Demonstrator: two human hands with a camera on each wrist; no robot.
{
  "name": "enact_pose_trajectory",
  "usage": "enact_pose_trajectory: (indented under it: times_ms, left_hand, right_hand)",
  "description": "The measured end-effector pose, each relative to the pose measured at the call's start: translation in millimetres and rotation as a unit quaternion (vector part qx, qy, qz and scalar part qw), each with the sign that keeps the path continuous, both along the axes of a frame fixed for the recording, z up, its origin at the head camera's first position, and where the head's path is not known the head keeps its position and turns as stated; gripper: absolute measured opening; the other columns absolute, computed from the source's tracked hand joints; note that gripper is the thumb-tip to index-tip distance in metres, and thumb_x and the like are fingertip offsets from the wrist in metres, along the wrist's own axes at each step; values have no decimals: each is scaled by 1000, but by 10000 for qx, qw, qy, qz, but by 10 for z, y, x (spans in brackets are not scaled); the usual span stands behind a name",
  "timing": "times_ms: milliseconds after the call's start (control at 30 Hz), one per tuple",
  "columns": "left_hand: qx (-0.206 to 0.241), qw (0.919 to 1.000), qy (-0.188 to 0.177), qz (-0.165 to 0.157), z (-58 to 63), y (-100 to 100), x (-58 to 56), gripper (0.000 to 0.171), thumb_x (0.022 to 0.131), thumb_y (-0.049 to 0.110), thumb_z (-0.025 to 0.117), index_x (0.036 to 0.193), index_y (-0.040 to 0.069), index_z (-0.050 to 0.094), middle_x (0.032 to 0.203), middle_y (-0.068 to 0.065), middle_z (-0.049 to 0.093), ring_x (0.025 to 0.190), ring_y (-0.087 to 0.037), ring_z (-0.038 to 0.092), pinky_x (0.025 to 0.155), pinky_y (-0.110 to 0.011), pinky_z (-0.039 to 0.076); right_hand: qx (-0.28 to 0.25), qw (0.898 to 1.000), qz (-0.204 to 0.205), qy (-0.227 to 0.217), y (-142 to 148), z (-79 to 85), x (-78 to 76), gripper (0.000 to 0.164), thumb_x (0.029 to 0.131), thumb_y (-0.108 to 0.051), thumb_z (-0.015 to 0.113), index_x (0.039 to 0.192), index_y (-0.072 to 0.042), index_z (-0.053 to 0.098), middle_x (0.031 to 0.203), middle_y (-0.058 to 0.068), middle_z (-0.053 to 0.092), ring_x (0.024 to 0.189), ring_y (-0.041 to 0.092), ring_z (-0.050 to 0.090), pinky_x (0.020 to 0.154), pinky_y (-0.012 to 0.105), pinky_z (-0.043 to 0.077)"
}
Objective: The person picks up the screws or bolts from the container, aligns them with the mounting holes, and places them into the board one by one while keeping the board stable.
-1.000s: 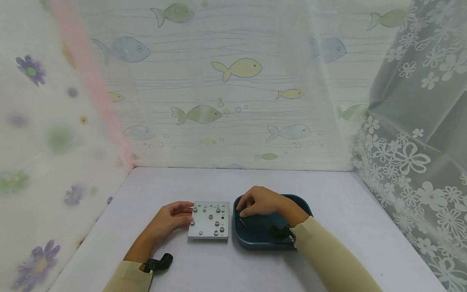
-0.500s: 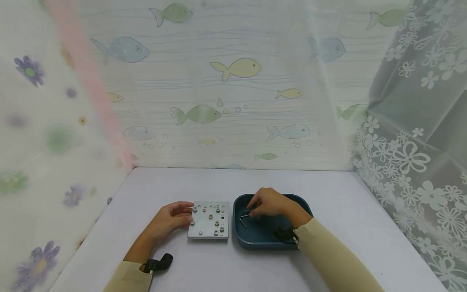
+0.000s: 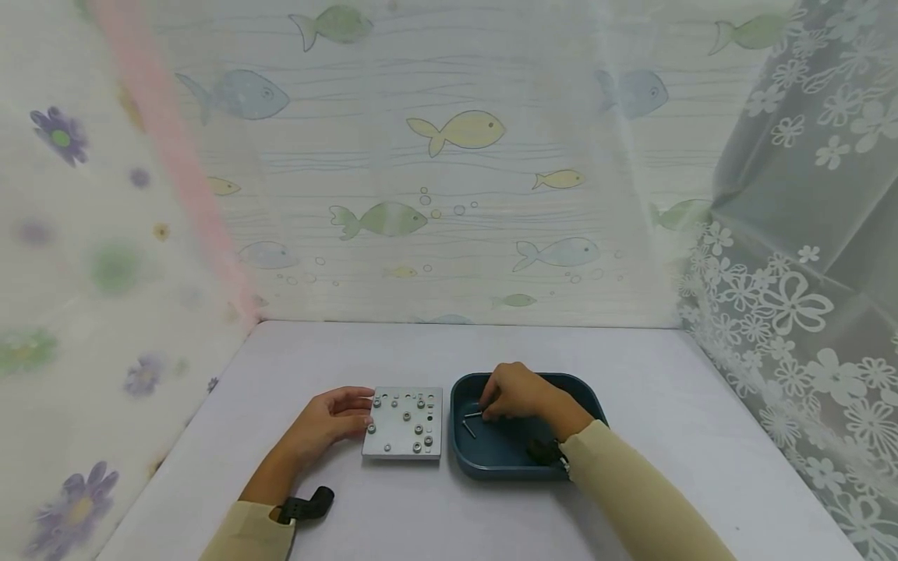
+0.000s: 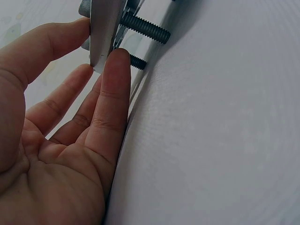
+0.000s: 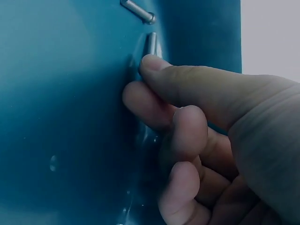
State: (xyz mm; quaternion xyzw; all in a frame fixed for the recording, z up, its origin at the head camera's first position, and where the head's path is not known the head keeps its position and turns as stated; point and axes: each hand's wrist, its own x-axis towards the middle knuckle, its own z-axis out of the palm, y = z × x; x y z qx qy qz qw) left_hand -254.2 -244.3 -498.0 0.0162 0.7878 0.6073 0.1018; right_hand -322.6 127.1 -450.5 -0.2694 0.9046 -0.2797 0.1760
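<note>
My left hand (image 3: 324, 423) holds the left edge of a square metal plate (image 3: 390, 430), thumb on the face and a finger behind. Socket-head bolts stand on the face, and the threaded shanks (image 4: 145, 28) of some stick out behind, seen in the left wrist view. Inside a dark blue tray (image 3: 491, 473), my right hand (image 3: 517, 391) pinches a slim silver screw (image 5: 153, 41) between thumb and index finger; its far end is hidden by the fingers. Another silver screw (image 5: 138, 11), with a head at one end, lies loose on the tray floor beside it.
The tray stands just right of the plate on a white table (image 3: 393, 514). A fish-patterned curtain (image 3: 449, 234) hangs at the back, with other curtains at both sides. Dark bands with small devices sit on both wrists.
My right hand has shifted slightly right and back from the tray's left wall, bringing both screws into view, and now pinches one of them. The left hand and plate stay put.
</note>
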Motion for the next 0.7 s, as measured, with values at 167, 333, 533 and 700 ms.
enact_pose_trajectory:
  times_ms: [167, 333, 533, 700]
  left_hand:
    - [-3, 10000, 3, 16, 3, 8, 5, 60, 85, 22, 86, 139, 15, 62, 135, -9, 68, 120, -22, 68, 92, -30, 60]
    - [-5, 10000, -41, 37, -12, 4, 4, 60, 84, 22, 87, 139, 16, 62, 135, -8, 68, 119, -21, 68, 92, -31, 60]
    - [117, 9999, -30, -8, -15, 4, -10, 63, 85, 20, 86, 142, 15, 60, 134, -10, 68, 118, -22, 69, 92, -30, 60]
    - [169, 9998, -46, -31, -14, -2, -9, 67, 86, 20, 85, 147, 15, 56, 135, -12, 68, 117, -22, 69, 91, -31, 61]
  right_hand:
    - [79, 9999, 9, 125, -11, -44, -3, 6, 86, -12, 85, 92, -13, 84, 74, -7, 75, 67, 10, 70, 60, 26, 59]
    - [135, 9996, 62, 229, -16, -59, 10, 4, 86, -14, 84, 91, -15, 84, 74, -8, 74, 67, 10, 69, 61, 27, 59]
    - [238, 9990, 66, 377, -1, -65, -9, 3, 87, -15, 83, 90, -16, 83, 72, -10, 72, 67, 9, 67, 63, 28, 58]
    - [343, 9983, 78, 470, -9, -67, -13, 6, 88, -16, 81, 82, -17, 80, 70, -11, 70, 67, 10, 65, 63, 28, 55]
